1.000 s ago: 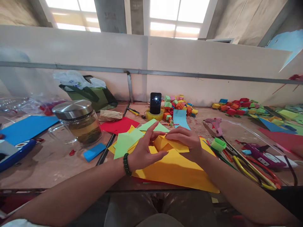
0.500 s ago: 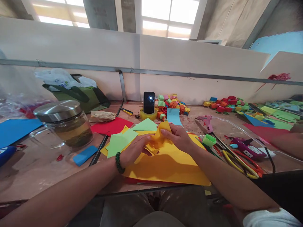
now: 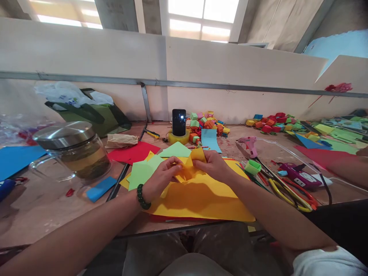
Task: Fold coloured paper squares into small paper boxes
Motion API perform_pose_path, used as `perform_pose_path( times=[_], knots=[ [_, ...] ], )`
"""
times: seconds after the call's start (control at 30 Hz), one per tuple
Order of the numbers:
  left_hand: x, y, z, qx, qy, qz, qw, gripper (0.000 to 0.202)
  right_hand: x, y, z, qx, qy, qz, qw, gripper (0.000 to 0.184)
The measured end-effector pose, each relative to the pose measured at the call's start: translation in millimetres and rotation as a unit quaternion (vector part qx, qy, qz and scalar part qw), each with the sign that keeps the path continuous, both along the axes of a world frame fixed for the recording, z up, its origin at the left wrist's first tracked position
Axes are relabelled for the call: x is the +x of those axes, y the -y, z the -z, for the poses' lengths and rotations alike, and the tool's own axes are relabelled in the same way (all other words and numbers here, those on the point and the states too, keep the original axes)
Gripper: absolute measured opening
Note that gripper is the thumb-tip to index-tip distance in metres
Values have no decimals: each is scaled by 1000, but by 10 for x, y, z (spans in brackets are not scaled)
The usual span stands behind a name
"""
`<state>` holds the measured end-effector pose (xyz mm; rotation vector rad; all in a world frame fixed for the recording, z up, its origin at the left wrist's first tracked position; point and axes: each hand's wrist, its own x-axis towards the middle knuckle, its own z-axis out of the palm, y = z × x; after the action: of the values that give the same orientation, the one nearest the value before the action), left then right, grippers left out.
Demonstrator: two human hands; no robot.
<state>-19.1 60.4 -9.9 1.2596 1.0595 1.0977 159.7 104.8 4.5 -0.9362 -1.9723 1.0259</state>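
Observation:
A piece of yellow paper (image 3: 197, 155), bent into a curl, is held between my two hands. My left hand (image 3: 163, 174), with a dark green bead bracelet (image 3: 143, 197) at its wrist, pinches the paper's left side. On the right side, my right hand (image 3: 214, 165) grips the curled part between thumb and fingers. Below both hands lies a large yellow sheet (image 3: 201, 205), with red paper showing under its front edge. Light green sheets (image 3: 140, 174) lie beside my left hand. The exact folds between my fingers are partly hidden.
Left stand a lidded glass jug (image 3: 83, 157) and a green bag (image 3: 94, 119). A phone (image 3: 179, 122) stands upright in a tape roll (image 3: 178, 138), near small paper boxes (image 3: 209, 124). Rightward are a pink glue gun (image 3: 249, 145), pliers (image 3: 287, 195) and another person's arm (image 3: 345, 168).
My left fingers have drawn up and closed more on the paper's left side. The curl stands slightly differently in my right hand. The whole view has shifted a little.

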Motion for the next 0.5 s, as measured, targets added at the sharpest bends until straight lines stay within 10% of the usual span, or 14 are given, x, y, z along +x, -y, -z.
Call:
perform_pose_path(
  times=[0.27,0.5],
  knots=[
    [13,5,110,169,-101,-1,980,9,20,-42,76,66,-5,11,998,14],
    [-33,-30,154,322,-185,-121,920,8,103,56,55,413,-46,116,902,4]
  ],
)
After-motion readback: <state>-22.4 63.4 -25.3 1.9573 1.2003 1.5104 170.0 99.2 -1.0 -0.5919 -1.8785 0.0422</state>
